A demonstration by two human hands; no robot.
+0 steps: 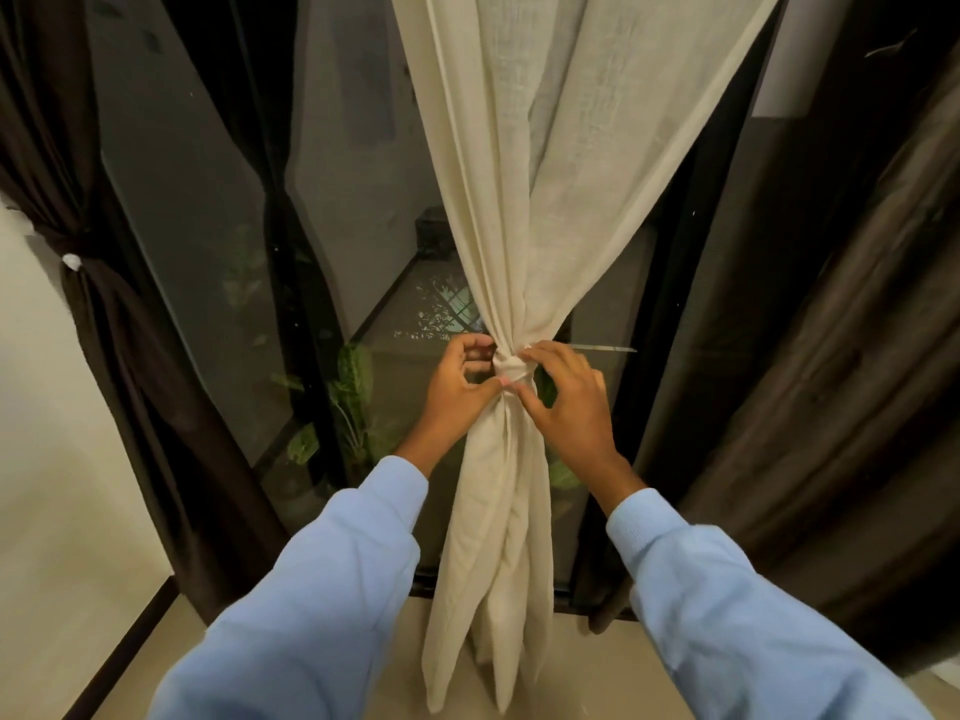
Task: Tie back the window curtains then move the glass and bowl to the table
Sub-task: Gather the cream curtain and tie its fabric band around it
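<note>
While our left hand (460,389) and right hand (563,402) pinch the knot (511,368) from either side, we see the cream curtain (524,200) gathered mid-window, with dark drapes (104,324) tied back at left.

Beige floor (363,683); the cream curtain (493,641) hem seems to brush it.
</note>
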